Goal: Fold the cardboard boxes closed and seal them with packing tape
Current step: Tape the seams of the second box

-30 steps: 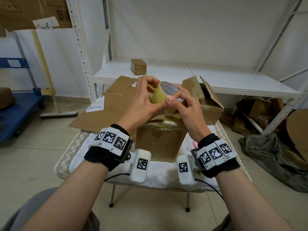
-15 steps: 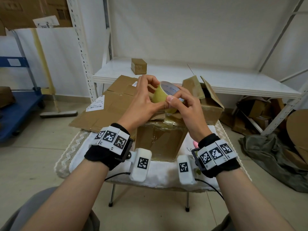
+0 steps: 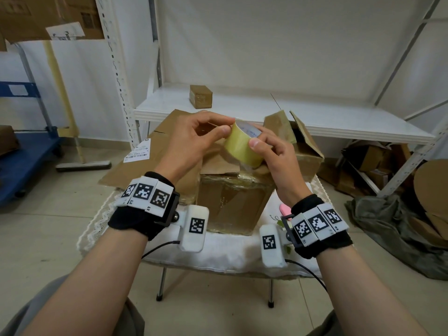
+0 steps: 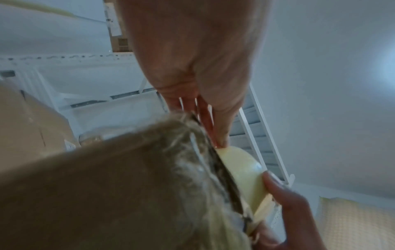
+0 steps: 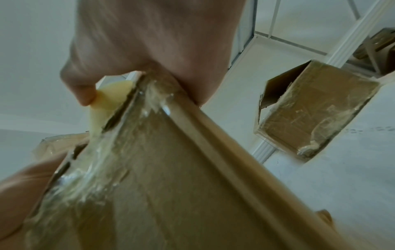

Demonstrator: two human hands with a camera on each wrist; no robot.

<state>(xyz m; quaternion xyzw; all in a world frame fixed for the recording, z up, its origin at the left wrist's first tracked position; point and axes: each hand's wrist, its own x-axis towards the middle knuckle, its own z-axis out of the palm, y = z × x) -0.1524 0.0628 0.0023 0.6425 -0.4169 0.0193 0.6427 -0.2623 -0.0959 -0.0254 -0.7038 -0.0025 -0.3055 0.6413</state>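
White shelving is seen behind the counter (image 3: pixel 218 253). Just above the box (image 3: pixel 232 202), the tape roll (image 3: pixel 242 146) is gripped by the right hand (image 3: pixel 276 161). The left hand (image 3: pixel 191 144), fingers curled, is pinched on its left edge.

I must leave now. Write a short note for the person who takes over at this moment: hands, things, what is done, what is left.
Right hand: holds the tape roll above the front box.
Left hand: thumb and fingertips pinch at the roll's near edge.
Front box: on the small table, sides already wrapped in tape, top flaps not flat.
Second box: behind on the right, flaps open.
Left: pull tape, close and seal both boxes.
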